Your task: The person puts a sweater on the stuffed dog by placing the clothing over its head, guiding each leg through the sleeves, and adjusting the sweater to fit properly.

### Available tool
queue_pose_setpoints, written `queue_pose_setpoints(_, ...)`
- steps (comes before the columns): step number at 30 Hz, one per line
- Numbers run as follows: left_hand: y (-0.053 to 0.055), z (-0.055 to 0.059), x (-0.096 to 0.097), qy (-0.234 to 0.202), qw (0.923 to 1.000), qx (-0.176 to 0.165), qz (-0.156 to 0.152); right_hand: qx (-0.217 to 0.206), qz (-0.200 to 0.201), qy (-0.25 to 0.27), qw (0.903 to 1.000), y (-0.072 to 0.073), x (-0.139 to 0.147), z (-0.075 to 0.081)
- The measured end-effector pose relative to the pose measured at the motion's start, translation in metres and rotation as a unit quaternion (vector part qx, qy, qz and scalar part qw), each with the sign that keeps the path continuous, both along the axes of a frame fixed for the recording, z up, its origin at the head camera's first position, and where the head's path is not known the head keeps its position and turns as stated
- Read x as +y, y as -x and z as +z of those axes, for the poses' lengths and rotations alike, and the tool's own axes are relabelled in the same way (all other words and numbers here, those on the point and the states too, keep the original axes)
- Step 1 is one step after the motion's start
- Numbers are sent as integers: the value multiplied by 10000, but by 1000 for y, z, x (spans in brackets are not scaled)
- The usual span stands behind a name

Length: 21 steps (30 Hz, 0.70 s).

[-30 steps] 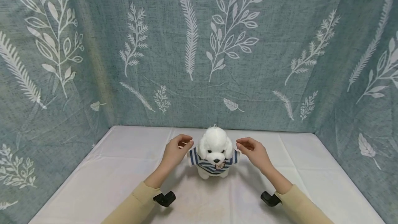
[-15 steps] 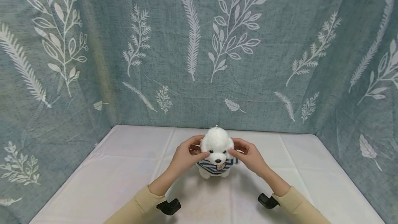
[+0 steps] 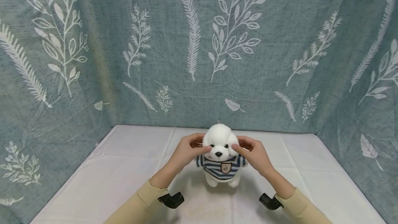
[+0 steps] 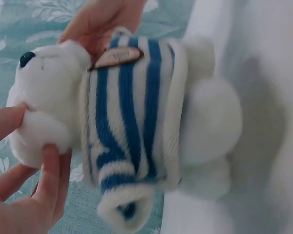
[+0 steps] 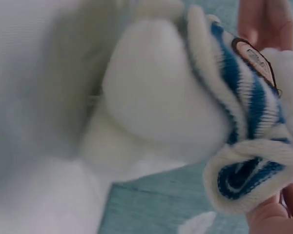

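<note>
A white plush dog (image 3: 219, 148) in a blue-and-white striped sweater (image 3: 214, 168) faces me between both hands. My left hand (image 3: 186, 152) pinches one side of its head, thumb on the cheek and fingers behind the ear. On the other side my right hand (image 3: 256, 155) grips the head the same way. In the left wrist view the thumb and fingertips (image 4: 51, 156) press into the white fur. A patch (image 4: 119, 57) sits on the sweater's chest. The right wrist view shows the dog's legs (image 5: 151, 92) close up, and they appear raised off the tabletop.
A white cloth covers the table (image 3: 130, 168). Blue-green curtains (image 3: 168, 61) with white leaf prints stand behind it and on both sides. Black wrist devices (image 3: 171, 200) sit by both cuffs.
Both hands have come inward from beside the plush dog and taken hold of its head. The dog has risen and come slightly nearer, with more of its sweater showing.
</note>
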<state>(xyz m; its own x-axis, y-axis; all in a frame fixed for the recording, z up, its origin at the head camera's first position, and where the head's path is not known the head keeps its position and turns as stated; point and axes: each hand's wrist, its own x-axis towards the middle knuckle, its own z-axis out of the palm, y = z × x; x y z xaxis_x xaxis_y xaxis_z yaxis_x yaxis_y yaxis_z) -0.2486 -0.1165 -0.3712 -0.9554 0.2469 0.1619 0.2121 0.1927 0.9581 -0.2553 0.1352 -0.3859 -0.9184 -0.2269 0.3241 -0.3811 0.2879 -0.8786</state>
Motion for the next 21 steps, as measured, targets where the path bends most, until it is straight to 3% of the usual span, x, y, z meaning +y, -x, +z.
queue_pose_setpoints(6,8,-4,0,-412,9966,-483,-522,-105,-244,-20,9996,-3,3,9)
queue_pose_setpoints(10,10,-5,1,-466,9962,-545,-490,-220,-223,-52,9995,-3,3,8)
queue_pose_setpoints(13,9,-4,3,-196,9996,-181,-54,-160,-386,-261,9988,-2,3,9)
queue_pose_setpoints(15,6,-1,5,14,9990,247,370,-156,-553,-435,9974,0,1,9)
queue_pose_setpoints(18,1,2,9,121,9913,972,877,-261,-733,-619,9950,2,-5,9)
queue_pose_setpoints(21,-5,3,13,-53,9825,1554,1026,-362,-783,-620,9943,3,-11,9)
